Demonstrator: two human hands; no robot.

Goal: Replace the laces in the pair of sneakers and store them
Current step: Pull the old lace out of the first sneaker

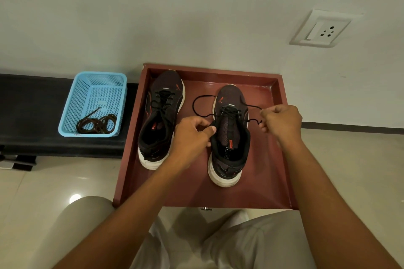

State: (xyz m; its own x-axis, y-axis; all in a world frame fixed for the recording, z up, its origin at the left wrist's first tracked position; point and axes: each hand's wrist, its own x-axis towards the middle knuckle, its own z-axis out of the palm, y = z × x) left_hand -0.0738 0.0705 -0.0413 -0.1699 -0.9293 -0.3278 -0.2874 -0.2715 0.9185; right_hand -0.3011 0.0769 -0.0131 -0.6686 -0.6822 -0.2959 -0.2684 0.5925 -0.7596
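Black lace (197,102) is running through the right sneaker (229,135), and you are holding one end in each hand. Your left hand (192,135) is pinching the lace at the near left edge of the tongue, its fingers curled tight on it. Your right hand (282,121) is gripping the other end just right of the shoe, its fingers clamped on the lace as well. Both sneakers are standing in the reddish tray (282,120), the left sneaker (160,120) already laced, as it seems.

What could be going wrong from here: you are pulling sideways on a light shoe, so it may be sliding or tipping in the tray. The long loop on the left may be leaving uneven ends for the knot. If one grip is slipping, the end may be running back out of an eyelet.

Counting: two sneakers, one tray, one blue basket (70,116) on the dark bench (32,116) at the left. Dark laces (96,123) are lying coiled in the basket; how many, I cannot tell.
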